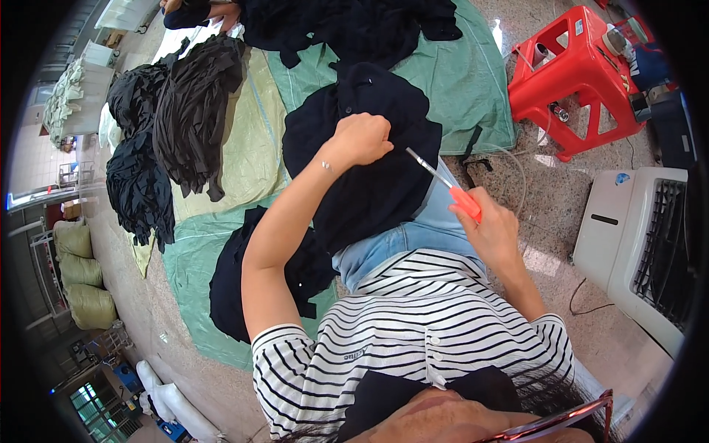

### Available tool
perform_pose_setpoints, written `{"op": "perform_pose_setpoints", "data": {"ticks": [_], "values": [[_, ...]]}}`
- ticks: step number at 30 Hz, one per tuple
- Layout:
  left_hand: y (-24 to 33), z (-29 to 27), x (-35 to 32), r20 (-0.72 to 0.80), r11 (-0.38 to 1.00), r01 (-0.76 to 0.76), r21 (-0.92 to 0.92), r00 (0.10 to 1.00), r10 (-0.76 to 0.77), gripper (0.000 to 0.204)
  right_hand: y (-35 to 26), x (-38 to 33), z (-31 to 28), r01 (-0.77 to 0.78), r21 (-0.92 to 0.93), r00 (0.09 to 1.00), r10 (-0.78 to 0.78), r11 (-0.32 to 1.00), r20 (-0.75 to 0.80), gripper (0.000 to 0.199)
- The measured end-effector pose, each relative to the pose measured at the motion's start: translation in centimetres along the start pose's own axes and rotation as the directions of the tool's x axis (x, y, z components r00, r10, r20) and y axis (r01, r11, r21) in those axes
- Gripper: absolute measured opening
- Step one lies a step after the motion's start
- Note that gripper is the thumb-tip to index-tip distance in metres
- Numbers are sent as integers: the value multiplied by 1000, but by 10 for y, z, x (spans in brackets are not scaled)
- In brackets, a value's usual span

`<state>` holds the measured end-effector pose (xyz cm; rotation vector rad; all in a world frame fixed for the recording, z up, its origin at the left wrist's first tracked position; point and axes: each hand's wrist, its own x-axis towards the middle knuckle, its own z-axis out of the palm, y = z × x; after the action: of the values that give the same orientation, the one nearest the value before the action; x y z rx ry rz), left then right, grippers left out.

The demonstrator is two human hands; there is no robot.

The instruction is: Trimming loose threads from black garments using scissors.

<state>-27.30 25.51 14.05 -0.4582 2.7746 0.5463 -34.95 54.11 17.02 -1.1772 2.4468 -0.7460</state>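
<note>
A dark navy garment (377,192) with buttons lies spread over my lap in light blue jeans. Above its upper middle my left hand (362,139) is closed, thumb against the curled fingers; what it may pinch is hidden or too small to see. To the right, my right hand (491,230) grips a pair of orange-handled scissors (465,204), seen nearly edge-on. Their slim metal blades point up and left toward my left hand, with a gap between tip and hand.
More dark garments lie on the green sheet (473,66) ahead and at my left. Grey and black cloth piles (196,111) lie farther left. At right stand a red stool (576,74) with objects on it and a white air cooler (620,214). Another person's arm shows at top left.
</note>
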Motion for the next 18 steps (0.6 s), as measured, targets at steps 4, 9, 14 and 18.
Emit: {"op": "perform_pose_setpoints", "data": {"ticks": [4,9,14,18], "values": [[-8,-12,16,387,870,275,-410,916,-107,16,-6,-11,6,72,13,996,-72,997,61,36],[-17,-9,12,332,775,282,-565,938,-99,16,-11,-8,11,77,18,994,-78,997,77,33],[-22,-6,13,317,793,262,-550,944,-92,15,-11,-5,11,120,32,991,-122,992,51,34],[-22,-6,13,312,777,255,-576,947,-80,16,-13,-4,11,115,31,992,-116,993,55,34]]}}
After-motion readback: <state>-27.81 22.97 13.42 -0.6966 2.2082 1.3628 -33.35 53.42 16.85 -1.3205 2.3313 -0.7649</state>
